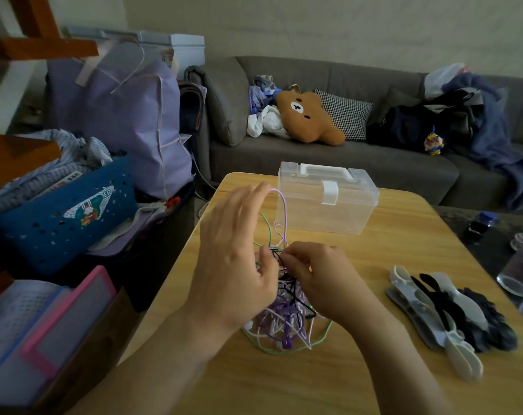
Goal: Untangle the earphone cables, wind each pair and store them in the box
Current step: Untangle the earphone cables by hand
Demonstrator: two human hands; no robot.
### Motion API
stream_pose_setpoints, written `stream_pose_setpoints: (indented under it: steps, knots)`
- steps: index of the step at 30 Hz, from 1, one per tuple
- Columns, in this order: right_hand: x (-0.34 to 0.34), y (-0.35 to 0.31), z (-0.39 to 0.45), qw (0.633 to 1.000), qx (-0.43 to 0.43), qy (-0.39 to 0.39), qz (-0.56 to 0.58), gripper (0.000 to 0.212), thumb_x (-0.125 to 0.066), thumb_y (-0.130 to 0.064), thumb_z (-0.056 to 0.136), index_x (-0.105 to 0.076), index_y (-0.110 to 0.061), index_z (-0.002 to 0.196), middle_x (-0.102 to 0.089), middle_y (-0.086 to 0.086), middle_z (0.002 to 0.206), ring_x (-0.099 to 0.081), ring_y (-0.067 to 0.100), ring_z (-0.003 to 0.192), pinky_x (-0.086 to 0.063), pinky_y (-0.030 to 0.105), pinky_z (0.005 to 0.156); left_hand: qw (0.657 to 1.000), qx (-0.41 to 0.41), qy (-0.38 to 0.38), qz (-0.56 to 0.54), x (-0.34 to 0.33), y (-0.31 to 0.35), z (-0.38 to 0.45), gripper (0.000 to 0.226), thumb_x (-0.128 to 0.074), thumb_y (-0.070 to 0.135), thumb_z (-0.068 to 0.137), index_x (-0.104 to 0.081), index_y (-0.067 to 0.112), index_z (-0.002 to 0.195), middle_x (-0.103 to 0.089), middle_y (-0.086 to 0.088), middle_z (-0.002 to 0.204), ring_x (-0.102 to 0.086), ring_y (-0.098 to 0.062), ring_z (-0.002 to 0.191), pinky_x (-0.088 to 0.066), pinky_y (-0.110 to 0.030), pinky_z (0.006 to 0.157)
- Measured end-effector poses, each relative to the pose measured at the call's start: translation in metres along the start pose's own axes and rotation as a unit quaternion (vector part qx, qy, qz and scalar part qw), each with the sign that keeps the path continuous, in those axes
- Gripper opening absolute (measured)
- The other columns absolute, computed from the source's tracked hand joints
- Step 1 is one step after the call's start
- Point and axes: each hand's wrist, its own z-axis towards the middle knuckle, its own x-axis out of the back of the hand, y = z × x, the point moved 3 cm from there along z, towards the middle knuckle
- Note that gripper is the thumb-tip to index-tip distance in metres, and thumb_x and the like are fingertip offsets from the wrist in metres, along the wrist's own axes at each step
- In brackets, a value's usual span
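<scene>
A tangle of earphone cables [279,319] (purple, white, green and black strands mixed together) is seen lying on the wooden desk [389,250], partly covered by both hands. The right hand [315,280] is curled, and a black strand is pinched in its grip at the top of the heap; the fingertips themselves are hidden behind the left hand. The left hand [239,253] is raised just left of that grip with fingers straight and spread, a pink loop hanging over them, while its thumb is lost among the cables. Beyond the grip, well apart from the heap, a clear plastic box [326,199] is stood with its lid latched. To the right, cable clips [446,313] are piled, their number hard to make out.
</scene>
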Motion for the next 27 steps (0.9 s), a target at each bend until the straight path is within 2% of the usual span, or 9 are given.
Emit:
stream_pose_setpoints:
  steps: [4,6,8,11,14,17,20,23,27]
  knots:
    - [0.001,0.0,-0.001,1.0,0.004,0.002,-0.003,0.016,-0.062,-0.031,0.096,-0.075,-0.023,0.091,-0.07,-0.001,0.08,-0.06,0.021,0.076,-0.048,0.038,0.071,0.997,-0.046,-0.006,0.054,0.001,0.01,0.001,0.081,-0.065,0.009,0.07,-0.043,0.02,0.147,-0.028,-0.007,0.16,-0.014,-0.027,0.151,-0.015,-0.051,0.119]
    - [0.004,-0.003,-0.002,1.0,0.019,0.008,-0.003,0.016,-0.064,-0.029,0.095,-0.076,-0.02,0.089,-0.069,0.001,0.077,-0.06,0.022,0.075,-0.047,0.039,0.072,0.992,-0.088,-0.064,0.065,-0.006,0.005,0.0,0.07,-0.062,0.008,0.069,-0.055,0.021,0.138,-0.034,-0.003,0.158,-0.016,-0.02,0.151,-0.01,-0.053,0.12]
    - [0.005,-0.006,-0.003,0.999,0.031,0.012,0.004,0.017,-0.063,-0.028,0.096,-0.075,-0.018,0.091,-0.071,0.002,0.08,-0.062,0.02,0.076,-0.047,0.036,0.073,0.985,-0.099,-0.133,0.051,-0.017,-0.005,-0.005,0.057,-0.061,0.009,0.075,-0.059,0.024,0.131,-0.049,0.004,0.146,-0.029,-0.009,0.145,-0.009,-0.049,0.119]
    - [0.007,-0.006,-0.004,0.999,0.033,0.01,0.002,0.019,-0.061,-0.029,0.097,-0.074,-0.019,0.089,-0.069,0.001,0.081,-0.06,0.019,0.077,-0.047,0.037,0.074,0.987,-0.082,-0.138,0.029,-0.023,-0.02,-0.008,0.037,-0.073,0.017,0.083,-0.066,0.025,0.119,-0.069,0.01,0.111,-0.052,-0.006,0.106,-0.032,-0.038,0.101]
    - [0.009,-0.006,-0.005,0.999,0.03,0.009,0.005,0.015,-0.063,-0.031,0.095,-0.077,-0.025,0.093,-0.072,-0.005,0.085,-0.062,0.013,0.081,-0.048,0.031,0.077,0.989,-0.093,-0.113,0.026,-0.02,-0.023,-0.002,0.022,-0.068,0.03,0.082,-0.074,0.024,0.102,-0.066,0.011,0.086,-0.057,-0.012,0.084,-0.042,-0.035,0.081]
    - [0.012,-0.006,-0.005,1.0,0.025,0.009,0.015,0.011,-0.067,-0.033,0.092,-0.077,-0.029,0.096,-0.071,-0.016,0.084,-0.061,0.003,0.083,-0.048,0.018,0.075,0.992,-0.08,-0.097,0.005,-0.015,-0.023,0.0,0.014,-0.072,0.03,0.082,-0.076,0.022,0.092,-0.06,0.011,0.08,-0.054,-0.012,0.081,-0.042,-0.034,0.077]
    - [0.013,-0.004,-0.005,1.0,0.017,-0.004,0.022,0.008,-0.072,-0.035,0.088,-0.077,-0.03,0.093,-0.07,-0.02,0.08,-0.061,-0.005,0.085,-0.044,0.007,0.071,0.989,-0.016,-0.136,-0.053,-0.013,-0.028,-0.001,0.012,-0.079,0.024,0.079,-0.076,0.022,0.09,-0.061,0.012,0.082,-0.059,-0.011,0.081,-0.051,-0.037,0.073]
    - [0.011,-0.002,-0.006,1.0,0.014,-0.012,0.014,0.005,-0.075,-0.031,0.086,-0.077,-0.029,0.091,-0.071,-0.019,0.081,-0.062,-0.004,0.085,-0.045,0.007,0.073,0.977,0.034,-0.184,-0.102,-0.014,-0.034,-0.003,0.013,-0.081,0.017,0.077,-0.076,0.023,0.088,-0.062,0.011,0.083,-0.061,-0.007,0.077,-0.053,-0.035,0.072]
    - [0.01,-0.004,-0.006,1.0,0.015,-0.011,0.001,0.006,-0.073,-0.024,0.087,-0.075,-0.03,0.089,-0.069,-0.019,0.08,-0.062,-0.001,0.083,-0.045,0.01,0.075,0.975,0.054,-0.138,-0.163,-0.007,-0.032,0.0,0.01,-0.079,0.015,0.081,-0.072,0.022,0.084,-0.063,0.009,0.089,-0.063,-0.008,0.086,-0.05,-0.017,0.078]
